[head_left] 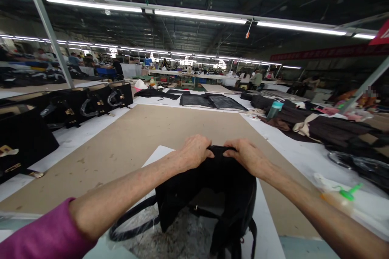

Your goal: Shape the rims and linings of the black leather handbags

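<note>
A black bag (182, 194) stands in front of me on a white sheet (267, 218), its far edge raised towards my hands. My left hand (197, 149) pinches that top edge, thumb on the near side and fingers behind it. A short way to the right, my right hand (243, 151) grips the same edge in a like way. One black handle (133, 232), partly wrapped in clear plastic, loops out on the left. Dark straps hang at the bag's lower right, and its inside is too dark to make out.
Tan board (182, 121) covers the table. Finished-looking black bags (88, 105) with gold clasps line the left. Dark fabric pieces (212, 101) lie beyond. At right are a teal-lidded cup (274, 110), dark cloth (334, 129) and a green-capped bottle (343, 198). Metal posts (47, 28) rise alongside.
</note>
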The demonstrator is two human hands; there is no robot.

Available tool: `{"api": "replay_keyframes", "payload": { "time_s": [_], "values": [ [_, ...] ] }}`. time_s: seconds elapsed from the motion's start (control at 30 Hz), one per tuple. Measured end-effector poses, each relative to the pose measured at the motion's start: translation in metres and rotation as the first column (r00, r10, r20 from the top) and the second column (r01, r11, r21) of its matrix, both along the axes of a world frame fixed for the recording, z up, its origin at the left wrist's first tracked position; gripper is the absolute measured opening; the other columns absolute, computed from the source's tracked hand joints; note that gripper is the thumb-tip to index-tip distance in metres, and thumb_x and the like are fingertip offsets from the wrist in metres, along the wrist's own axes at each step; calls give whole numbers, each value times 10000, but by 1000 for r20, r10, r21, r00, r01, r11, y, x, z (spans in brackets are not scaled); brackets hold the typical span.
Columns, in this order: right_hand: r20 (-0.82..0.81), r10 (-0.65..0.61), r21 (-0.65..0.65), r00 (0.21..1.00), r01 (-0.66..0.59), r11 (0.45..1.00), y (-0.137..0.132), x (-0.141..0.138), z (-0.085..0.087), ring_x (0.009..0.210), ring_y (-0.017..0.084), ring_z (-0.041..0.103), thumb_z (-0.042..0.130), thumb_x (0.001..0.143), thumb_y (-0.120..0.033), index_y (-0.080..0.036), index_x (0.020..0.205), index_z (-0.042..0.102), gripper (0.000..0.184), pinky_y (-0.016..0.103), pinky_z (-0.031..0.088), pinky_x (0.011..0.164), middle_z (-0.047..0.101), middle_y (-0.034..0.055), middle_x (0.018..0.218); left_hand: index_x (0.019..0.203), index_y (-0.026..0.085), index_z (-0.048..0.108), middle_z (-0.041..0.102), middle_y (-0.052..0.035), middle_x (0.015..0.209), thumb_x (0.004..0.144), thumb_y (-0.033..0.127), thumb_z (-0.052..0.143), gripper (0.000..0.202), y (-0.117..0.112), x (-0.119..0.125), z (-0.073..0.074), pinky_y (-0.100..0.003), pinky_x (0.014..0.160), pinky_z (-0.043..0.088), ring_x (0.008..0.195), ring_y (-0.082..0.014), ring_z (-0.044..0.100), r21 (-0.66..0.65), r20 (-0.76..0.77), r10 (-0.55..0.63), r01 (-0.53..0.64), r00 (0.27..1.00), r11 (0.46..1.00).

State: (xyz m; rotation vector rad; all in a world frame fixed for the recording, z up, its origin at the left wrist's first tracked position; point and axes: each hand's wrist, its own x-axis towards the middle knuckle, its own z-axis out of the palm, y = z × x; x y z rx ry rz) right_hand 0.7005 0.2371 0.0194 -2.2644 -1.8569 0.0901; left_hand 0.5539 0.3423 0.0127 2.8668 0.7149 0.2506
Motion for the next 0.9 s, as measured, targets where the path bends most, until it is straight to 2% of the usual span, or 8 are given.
{"api": "replay_keyframes", "payload": {
  "time_s": [0.27, 0.43, 0.5, 0.6, 0.7, 0.77, 0.83, 0.9],
  "values": [
    [131, 286, -12, 949, -287, 958, 17, -5, -1, 591, 133, 529, 343, 837, -306, -206, 776, 616, 297, 215, 339, 584, 597, 13, 608, 713, 149, 648, 625, -94, 702, 761, 299, 454, 250, 3, 18, -4, -272, 614, 407, 704, -213, 573, 33, 18, -50, 49, 999, 998],
    [229, 208, -37, 951, -205, 978, 21, 5, -6, 581, 138, 523, 328, 850, -347, -192, 710, 577, 325, 230, 340, 564, 575, 20, 597, 752, 165, 651, 583, -18, 600, 726, 320, 487, 228, 12, -19, -1, -223, 501, 346, 556, -142, 516, -270, 91, -30, 53, 995, 961],
    [308, 178, -3, 935, -186, 983, 19, -4, -6, 679, 166, 544, 410, 819, -334, -196, 792, 573, 214, 251, 355, 607, 599, 37, 708, 769, 161, 644, 571, 0, 596, 720, 384, 487, 278, 11, -45, -6, -213, 469, 325, 534, -125, 496, -407, 174, 32, 43, 984, 913],
    [430, 320, 49, 844, -376, 925, 17, -39, -2, 865, 206, 519, 556, 727, -272, -192, 898, 542, 189, 299, 350, 735, 584, 61, 905, 724, 139, 607, 535, 11, 567, 719, 452, 470, 342, 4, -81, -19, -196, 437, 311, 512, -104, 470, -579, 318, 202, 21, 926, 815],
    [389, 541, -67, 745, -563, 824, 22, -83, 3, 822, 183, 529, 549, 716, -225, -195, 886, 538, 173, 291, 353, 727, 582, 39, 878, 731, 136, 529, 517, 17, 563, 721, 443, 475, 312, -4, -101, -32, -186, 437, 364, 484, -89, 478, -784, 405, 389, 95, 827, 613],
    [318, 594, -212, 739, -555, 804, 29, -105, 6, 750, 173, 548, 532, 714, -215, -197, 860, 562, 150, 269, 363, 651, 597, 28, 814, 726, 137, 483, 529, 6, 587, 722, 429, 478, 291, -8, -110, -39, -206, 447, 411, 477, -92, 499, -851, 447, 488, 188, 750, 490],
    [235, 601, -373, 764, -500, 782, 36, -116, 8, 741, 184, 561, 567, 680, -239, -199, 845, 600, 173, 253, 362, 603, 615, 32, 785, 700, 136, 460, 544, -12, 609, 715, 416, 490, 282, -8, -119, -45, -221, 447, 428, 480, -97, 509, -853, 494, 565, 245, 661, 460],
    [151, 604, -466, 783, -483, 742, 39, -117, 10, 789, 200, 566, 611, 639, -260, -208, 836, 632, 205, 248, 368, 614, 631, 36, 789, 674, 131, 460, 557, -25, 617, 707, 393, 507, 268, -5, -131, -52, -216, 453, 428, 494, -97, 511, -840, 524, 612, 242, 592, 485]
  ]
}}
